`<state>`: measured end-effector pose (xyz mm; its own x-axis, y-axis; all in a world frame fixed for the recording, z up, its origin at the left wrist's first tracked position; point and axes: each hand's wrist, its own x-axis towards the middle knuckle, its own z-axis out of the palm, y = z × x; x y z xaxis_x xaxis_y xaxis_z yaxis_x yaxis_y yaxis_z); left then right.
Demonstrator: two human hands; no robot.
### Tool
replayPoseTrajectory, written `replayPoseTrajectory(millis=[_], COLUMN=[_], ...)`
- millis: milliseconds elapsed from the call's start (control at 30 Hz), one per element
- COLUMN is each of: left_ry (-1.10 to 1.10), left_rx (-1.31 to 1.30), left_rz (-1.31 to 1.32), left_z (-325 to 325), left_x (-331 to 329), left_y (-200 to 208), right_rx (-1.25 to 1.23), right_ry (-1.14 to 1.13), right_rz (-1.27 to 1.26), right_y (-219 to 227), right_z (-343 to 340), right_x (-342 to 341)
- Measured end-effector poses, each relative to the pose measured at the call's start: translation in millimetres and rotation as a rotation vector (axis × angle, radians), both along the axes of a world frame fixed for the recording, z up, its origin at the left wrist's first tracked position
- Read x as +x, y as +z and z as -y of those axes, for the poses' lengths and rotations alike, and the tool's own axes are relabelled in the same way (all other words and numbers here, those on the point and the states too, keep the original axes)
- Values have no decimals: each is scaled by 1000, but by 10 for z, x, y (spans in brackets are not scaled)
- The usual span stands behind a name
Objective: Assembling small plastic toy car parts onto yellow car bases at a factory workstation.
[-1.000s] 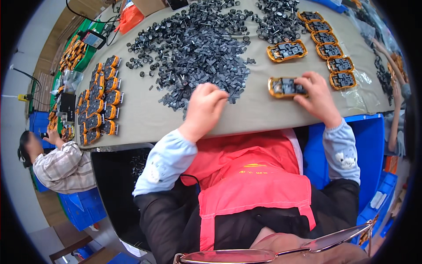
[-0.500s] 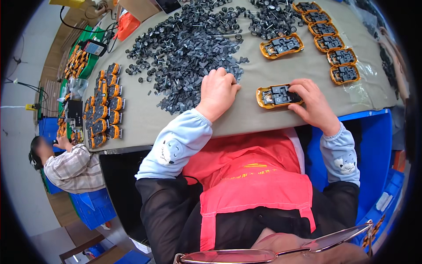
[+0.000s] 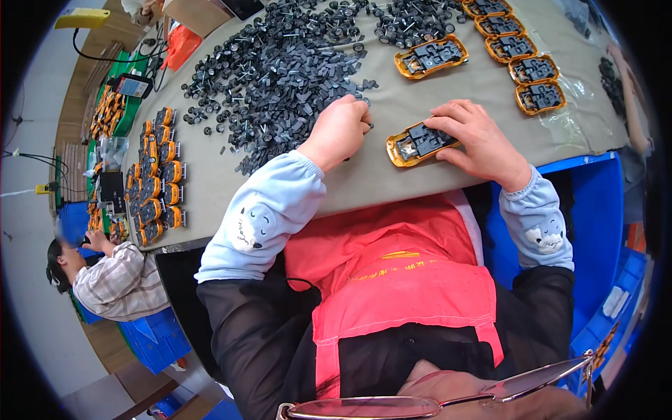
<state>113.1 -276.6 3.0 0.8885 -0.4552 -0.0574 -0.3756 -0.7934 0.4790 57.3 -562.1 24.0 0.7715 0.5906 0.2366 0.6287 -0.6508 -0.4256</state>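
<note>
My right hand grips the right end of an orange toy car body, its black underside plate facing up. Thumb and fingers lie on either side of that end, and the car's left end is uncovered. Beside the car's left end, my left hand is closed with its fingertips together; a dark speck shows at them, too small to name. Just beyond the left hand spreads a heap of small flat black pieces. Farther out lies a second upturned orange car body.
Black wheels on metal axles are heaped at the back. A column of upturned car bodies stands at the far right. Rows of orange cars with axles are at the left. A blue bin sits by the table's near edge. Another person sits at far left.
My left hand has drawn away from the heap of black pieces toward the car body. The right hand keeps its grip, and the car body is slightly turned. The whole view has shifted a little.
</note>
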Motion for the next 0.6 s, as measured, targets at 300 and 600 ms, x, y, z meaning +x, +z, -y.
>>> replayPoseTrajectory(millis=[300,600], left_ry=[-210,-868], left_rx=[159,-25], left_rz=[88,234], left_z=[19,58], left_x=[-8,-171], left_y=[55,149], right_rx=[51,92], right_ry=[93,140], right_rz=[-56,-89], right_y=[-44,-110], right_z=[-62,-24], right_x=[53,83])
